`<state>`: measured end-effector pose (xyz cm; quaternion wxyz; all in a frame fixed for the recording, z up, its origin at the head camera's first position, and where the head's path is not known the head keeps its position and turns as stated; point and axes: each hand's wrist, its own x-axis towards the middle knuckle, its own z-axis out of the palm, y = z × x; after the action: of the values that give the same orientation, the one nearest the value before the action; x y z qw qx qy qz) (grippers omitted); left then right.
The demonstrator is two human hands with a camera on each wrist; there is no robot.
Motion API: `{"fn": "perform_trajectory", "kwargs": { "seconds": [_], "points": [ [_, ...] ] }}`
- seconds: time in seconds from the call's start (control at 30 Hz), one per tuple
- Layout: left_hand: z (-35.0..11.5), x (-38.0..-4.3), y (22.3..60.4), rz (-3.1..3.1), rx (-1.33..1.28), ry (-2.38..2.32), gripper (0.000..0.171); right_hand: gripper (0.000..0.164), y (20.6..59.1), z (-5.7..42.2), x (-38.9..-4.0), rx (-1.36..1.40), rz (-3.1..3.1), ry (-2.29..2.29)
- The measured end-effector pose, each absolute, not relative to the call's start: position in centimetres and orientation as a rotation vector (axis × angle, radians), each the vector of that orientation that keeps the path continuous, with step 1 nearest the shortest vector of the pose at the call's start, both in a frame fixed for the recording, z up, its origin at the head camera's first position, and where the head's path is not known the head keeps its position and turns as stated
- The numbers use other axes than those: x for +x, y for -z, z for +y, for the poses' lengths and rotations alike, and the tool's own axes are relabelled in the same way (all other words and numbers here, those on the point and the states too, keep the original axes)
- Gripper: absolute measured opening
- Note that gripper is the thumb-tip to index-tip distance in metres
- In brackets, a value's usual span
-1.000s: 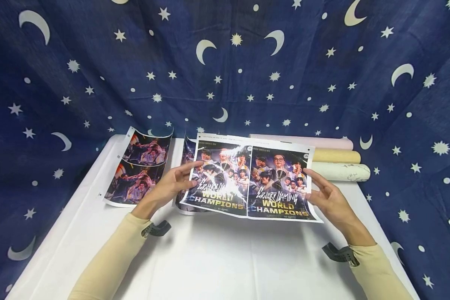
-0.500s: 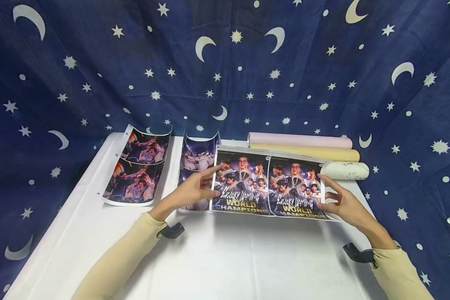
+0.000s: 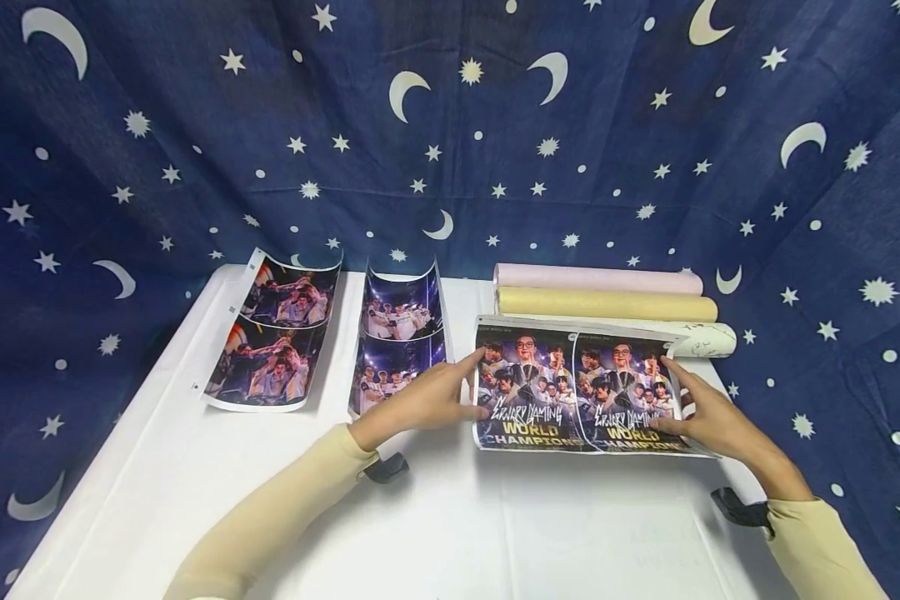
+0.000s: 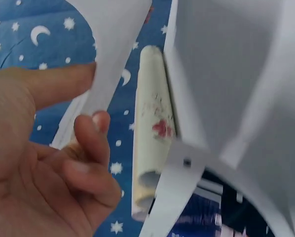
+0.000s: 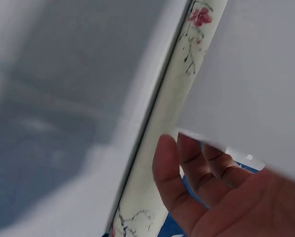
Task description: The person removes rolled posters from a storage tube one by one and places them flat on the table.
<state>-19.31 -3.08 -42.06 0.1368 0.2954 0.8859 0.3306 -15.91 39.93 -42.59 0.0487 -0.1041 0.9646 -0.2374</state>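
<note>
A glossy poster sheet (image 3: 528, 392), printed with the same team picture twice side by side and the words "World Champions", is held up over the table between both hands. My left hand (image 3: 423, 400) grips its left edge; in the left wrist view the fingers meet the sheet's white back (image 4: 118, 39). At the right edge, my right hand (image 3: 720, 421) has its thumb on the printed face and the other fingers behind. The right wrist view shows that hand (image 5: 226, 197) at the sheet's corner. Behind the sheet, a cream roll with a flower pattern (image 3: 708, 340) is partly covered.
Pink (image 3: 600, 280) and yellow (image 3: 607, 304) rolls lie at the back right beside the cream one. Two curled printed sheets rest to the left: a reddish pair of pictures (image 3: 277, 367) and a bluish pair (image 3: 401, 317), partly behind the left hand. A star-patterned cloth (image 3: 465, 167) hangs behind the white table (image 3: 555, 533).
Both hands have carried the poster sheet to the right and slightly toward me. The bluish sheet, mostly covered before, now shows, and the poster sheet now stands in front of the cream roll.
</note>
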Motion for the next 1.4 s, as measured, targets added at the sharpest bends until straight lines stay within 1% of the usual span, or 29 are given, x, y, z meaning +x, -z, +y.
{"fn": "perform_trajectory", "kwargs": {
  "seconds": [0.2, 0.63, 0.77, 1.0, 1.4],
  "points": [
    [-0.4, -18.8, 42.7, 2.591, 0.848, -0.885, 0.1, 0.118, 43.2, 41.1, -16.0, -0.247, 2.946, 0.542],
    [4.5, -18.2, 46.3, 2.598, 0.739, -0.816, 0.099, 0.125, 45.3, 43.3, -16.4, -0.114, 2.907, 0.408],
    [5.4, -18.3, 46.8, 2.633, 0.745, -0.768, 0.097, 0.125, 46.1, 43.9, -16.5, -0.088, 2.893, 0.406],
    [6.4, -18.8, 47.8, 2.647, 0.652, -0.728, 0.095, 0.124, 46.7, 44.1, -16.6, -0.061, 2.889, 0.422],
    [6.8, -19.4, 48.4, 2.656, 0.585, -0.747, 0.096, 0.117, 47.5, 44.2, -17.0, -0.052, 2.924, 0.436]
  ]
}}
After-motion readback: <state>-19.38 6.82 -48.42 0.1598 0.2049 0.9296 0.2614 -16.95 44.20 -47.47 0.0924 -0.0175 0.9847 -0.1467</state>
